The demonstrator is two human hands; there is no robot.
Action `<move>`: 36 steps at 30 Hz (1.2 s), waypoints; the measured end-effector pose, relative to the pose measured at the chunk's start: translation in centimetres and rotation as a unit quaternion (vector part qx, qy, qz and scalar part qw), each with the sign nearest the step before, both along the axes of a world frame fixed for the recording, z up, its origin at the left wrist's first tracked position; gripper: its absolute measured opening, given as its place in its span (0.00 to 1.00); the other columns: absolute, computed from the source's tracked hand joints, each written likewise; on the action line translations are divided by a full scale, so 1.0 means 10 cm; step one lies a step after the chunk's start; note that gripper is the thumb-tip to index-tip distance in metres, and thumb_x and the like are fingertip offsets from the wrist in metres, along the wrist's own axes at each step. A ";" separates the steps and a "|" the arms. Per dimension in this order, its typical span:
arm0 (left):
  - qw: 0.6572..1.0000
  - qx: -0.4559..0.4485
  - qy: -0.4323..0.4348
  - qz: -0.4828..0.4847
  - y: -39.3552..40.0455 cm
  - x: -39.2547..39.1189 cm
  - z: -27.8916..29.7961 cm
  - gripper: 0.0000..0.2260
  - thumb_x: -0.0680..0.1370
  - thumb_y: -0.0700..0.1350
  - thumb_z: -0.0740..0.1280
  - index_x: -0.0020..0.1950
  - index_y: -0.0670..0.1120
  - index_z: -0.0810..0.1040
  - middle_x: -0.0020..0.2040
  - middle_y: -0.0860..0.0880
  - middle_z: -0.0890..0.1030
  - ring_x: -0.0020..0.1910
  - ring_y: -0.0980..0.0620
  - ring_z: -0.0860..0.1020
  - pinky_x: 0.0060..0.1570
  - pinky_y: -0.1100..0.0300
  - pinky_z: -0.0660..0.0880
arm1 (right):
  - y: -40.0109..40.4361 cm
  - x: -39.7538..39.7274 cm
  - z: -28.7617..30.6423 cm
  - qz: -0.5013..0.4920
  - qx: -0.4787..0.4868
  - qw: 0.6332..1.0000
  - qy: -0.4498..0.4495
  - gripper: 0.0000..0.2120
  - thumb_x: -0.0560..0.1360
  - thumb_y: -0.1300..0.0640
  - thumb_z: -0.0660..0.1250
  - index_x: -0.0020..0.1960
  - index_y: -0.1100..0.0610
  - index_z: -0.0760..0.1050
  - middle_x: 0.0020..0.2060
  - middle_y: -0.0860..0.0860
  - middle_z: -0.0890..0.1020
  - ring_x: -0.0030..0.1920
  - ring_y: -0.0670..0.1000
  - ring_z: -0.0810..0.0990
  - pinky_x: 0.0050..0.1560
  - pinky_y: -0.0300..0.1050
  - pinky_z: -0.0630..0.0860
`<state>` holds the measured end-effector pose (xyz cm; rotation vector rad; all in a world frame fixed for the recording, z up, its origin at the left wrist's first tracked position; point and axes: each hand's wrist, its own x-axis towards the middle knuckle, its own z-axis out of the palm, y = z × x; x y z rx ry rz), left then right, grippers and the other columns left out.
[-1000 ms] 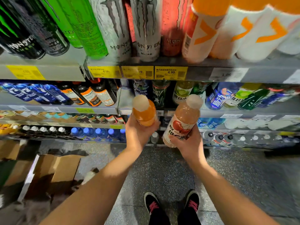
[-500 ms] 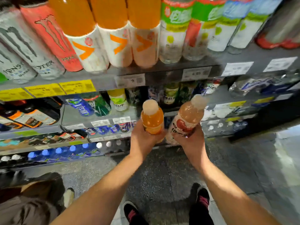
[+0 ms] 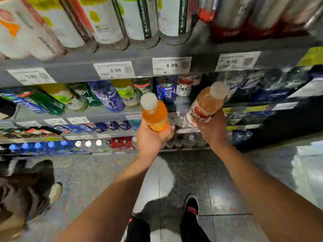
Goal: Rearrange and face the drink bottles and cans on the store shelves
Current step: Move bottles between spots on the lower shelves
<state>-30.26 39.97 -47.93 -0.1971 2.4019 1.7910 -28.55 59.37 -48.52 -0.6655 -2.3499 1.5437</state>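
My left hand (image 3: 151, 140) grips an orange drink bottle (image 3: 154, 113) with a white cap, held upright in front of the shelves. My right hand (image 3: 212, 129) grips a peach-coloured bottle (image 3: 206, 103) with a white label bearing a red fruit, tilted to the right. Both bottles hang in the air at the height of the second shelf (image 3: 97, 116). Behind them stand blue, green and yellow-green bottles (image 3: 108, 96). Tall white-labelled bottles (image 3: 104, 23) fill the top shelf (image 3: 75, 72).
Price tags (image 3: 172, 65) line the shelf edges. Lower shelves hold blue-capped and white-capped bottles (image 3: 52, 144). A crouching person (image 3: 26, 193) is at the left on the grey floor. My dark shoes (image 3: 191, 208) stand below. Open floor lies to the right.
The view has swung further right along the shelves; the Monster cans and orange-marked bottles have slid out at the left. Both hands still hold their bottles, the right one raised a little.
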 end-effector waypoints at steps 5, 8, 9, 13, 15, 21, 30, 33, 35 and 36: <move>0.999 -0.019 0.008 0.033 0.25 0.04 -0.04 0.19 0.66 0.40 0.82 0.49 0.48 0.77 0.37 0.61 0.82 0.37 0.68 0.79 0.38 0.75 0.72 | 0.26 -0.33 -0.16 0.001 0.022 1.000 0.013 0.30 0.66 0.42 0.79 0.59 0.59 0.76 0.51 0.50 0.85 0.50 0.44 0.83 0.51 0.35 0.78; 0.998 -0.029 0.018 0.045 0.30 0.03 -0.07 0.21 0.66 0.43 0.83 0.51 0.53 0.76 0.44 0.57 0.84 0.43 0.64 0.81 0.46 0.67 0.77 | 0.32 -0.50 -0.24 0.019 -0.002 0.999 0.033 0.33 0.65 0.46 0.78 0.63 0.62 0.74 0.54 0.53 0.84 0.54 0.48 0.83 0.57 0.49 0.79; 0.998 -0.031 0.017 0.047 0.31 0.03 -0.09 0.21 0.66 0.44 0.83 0.52 0.54 0.76 0.46 0.56 0.84 0.45 0.61 0.82 0.48 0.64 0.78 | 0.33 -0.56 -0.23 0.024 0.000 0.999 0.037 0.37 0.64 0.48 0.78 0.67 0.62 0.70 0.57 0.52 0.82 0.55 0.48 0.81 0.59 0.48 0.79; 0.997 -0.030 0.012 0.068 0.36 0.01 -0.17 0.23 0.65 0.43 0.83 0.52 0.57 0.75 0.48 0.57 0.83 0.46 0.63 0.81 0.50 0.66 0.78 | 0.36 -0.77 -0.20 0.042 0.010 0.999 0.022 0.51 0.61 0.52 0.79 0.77 0.53 0.56 0.67 0.51 0.76 0.62 0.46 0.78 0.64 0.39 0.75; 0.997 -0.030 0.015 0.071 0.38 0.00 -0.20 0.23 0.65 0.43 0.83 0.53 0.55 0.75 0.48 0.57 0.83 0.46 0.64 0.81 0.48 0.68 0.77 | 0.42 -0.82 -0.24 0.056 0.023 0.998 0.019 0.52 0.61 0.55 0.80 0.77 0.53 0.56 0.68 0.51 0.75 0.61 0.44 0.77 0.61 0.28 0.72; 0.997 -0.028 0.017 0.070 0.42 -0.02 -0.25 0.23 0.66 0.43 0.83 0.55 0.52 0.76 0.47 0.58 0.83 0.45 0.65 0.81 0.48 0.70 0.76 | 0.56 -0.88 -0.23 0.083 0.042 0.995 -0.032 0.38 0.63 0.57 0.82 0.68 0.58 0.68 0.60 0.53 0.81 0.58 0.53 0.81 0.58 0.43 0.77; 0.995 -0.017 0.015 0.094 0.43 -0.02 -0.15 0.26 0.65 0.45 0.83 0.58 0.47 0.77 0.51 0.52 0.84 0.51 0.54 0.83 0.54 0.58 0.79 | 0.36 -0.54 -0.22 0.052 -0.076 0.995 -0.034 0.39 0.65 0.58 0.80 0.71 0.53 0.65 0.63 0.49 0.81 0.60 0.45 0.81 0.63 0.47 0.77; 0.995 -0.002 0.009 0.099 0.37 -0.01 -0.09 0.25 0.66 0.45 0.83 0.58 0.48 0.77 0.50 0.53 0.84 0.50 0.57 0.82 0.52 0.61 0.79 | 0.05 -0.30 -0.19 -0.010 -0.084 0.996 0.032 0.32 0.69 0.59 0.77 0.69 0.58 0.67 0.61 0.50 0.81 0.60 0.47 0.81 0.63 0.51 0.78; 0.995 0.008 0.005 0.104 0.29 0.00 -0.05 0.23 0.66 0.43 0.83 0.56 0.49 0.77 0.47 0.55 0.84 0.47 0.59 0.82 0.49 0.66 0.78 | -0.17 -0.25 -0.15 -0.020 -0.053 0.998 0.040 0.28 0.70 0.57 0.76 0.66 0.59 0.70 0.56 0.45 0.81 0.59 0.49 0.80 0.62 0.48 0.77; 0.994 0.008 0.006 0.106 0.23 0.01 -0.05 0.21 0.66 0.42 0.83 0.54 0.50 0.77 0.45 0.56 0.84 0.45 0.60 0.82 0.47 0.67 0.77 | -0.28 -0.24 -0.11 -0.018 -0.036 0.999 0.035 0.26 0.71 0.56 0.77 0.65 0.59 0.72 0.54 0.43 0.79 0.58 0.49 0.80 0.60 0.46 0.77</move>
